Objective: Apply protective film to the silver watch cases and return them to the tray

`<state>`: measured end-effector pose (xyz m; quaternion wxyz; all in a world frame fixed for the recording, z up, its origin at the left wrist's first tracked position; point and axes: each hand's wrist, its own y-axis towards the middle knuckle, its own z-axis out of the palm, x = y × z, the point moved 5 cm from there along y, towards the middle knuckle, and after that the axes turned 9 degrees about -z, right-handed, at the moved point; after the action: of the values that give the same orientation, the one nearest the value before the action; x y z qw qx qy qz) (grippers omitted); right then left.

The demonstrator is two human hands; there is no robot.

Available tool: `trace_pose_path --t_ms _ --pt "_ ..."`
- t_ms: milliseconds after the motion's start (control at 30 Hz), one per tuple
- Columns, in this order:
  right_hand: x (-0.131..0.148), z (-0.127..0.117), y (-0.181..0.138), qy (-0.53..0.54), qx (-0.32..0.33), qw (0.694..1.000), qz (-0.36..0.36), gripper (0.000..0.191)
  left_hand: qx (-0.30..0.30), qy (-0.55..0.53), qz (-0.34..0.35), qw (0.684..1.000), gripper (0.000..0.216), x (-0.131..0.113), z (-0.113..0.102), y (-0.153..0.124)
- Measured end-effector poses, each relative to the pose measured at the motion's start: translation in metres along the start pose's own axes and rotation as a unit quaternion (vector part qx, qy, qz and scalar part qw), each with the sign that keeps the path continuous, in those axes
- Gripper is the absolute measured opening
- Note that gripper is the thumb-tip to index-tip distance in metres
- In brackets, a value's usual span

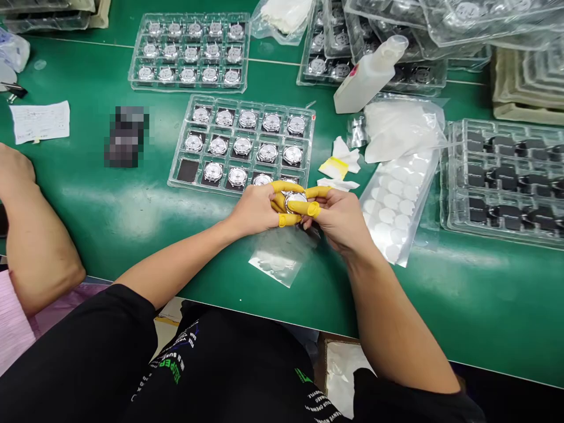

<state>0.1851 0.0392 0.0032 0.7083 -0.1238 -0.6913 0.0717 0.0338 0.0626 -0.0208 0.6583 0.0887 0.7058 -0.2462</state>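
A round silver watch head [295, 203] is held between both hands, its edge gripped by fingers in yellow finger cots. My left hand [259, 207] closes on it from the left, and my right hand [339, 214] pinches it from the right. Just behind them lies a clear plastic tray [174, 170] of similar watch heads, with one cell at its front left showing only a black base. Below my hands a small clear plastic bag [279, 264] rests on the green table. The fingers hide part of the watch head.
A sheet of round white stickers [392, 205], paper scraps [339, 164] and a white spray bottle [365, 76] are to the right. Farther right sits a tray of black parts [445, 200]. Another watch tray [134, 82] stands behind. A neighbouring person's arm [42, 235] rests at left.
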Motion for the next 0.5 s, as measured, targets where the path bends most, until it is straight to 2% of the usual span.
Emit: trace_pose_path --t_ms 133,367,500 --pt "0.004 -0.007 0.003 -0.018 0.044 0.999 0.008 0.051 0.004 0.018 0.007 1.0 0.058 -0.002 0.0 0.001" --pt "-0.005 0.007 -0.002 -0.038 0.0 0.999 -0.003 0.057 0.013 0.04 0.039 0.998 0.058 0.003 0.001 0.001" --pt "0.003 0.004 -0.001 -0.009 -0.022 0.998 -0.062 0.054 0.008 0.059 0.05 0.997 0.068 -0.004 0.0 -0.002"
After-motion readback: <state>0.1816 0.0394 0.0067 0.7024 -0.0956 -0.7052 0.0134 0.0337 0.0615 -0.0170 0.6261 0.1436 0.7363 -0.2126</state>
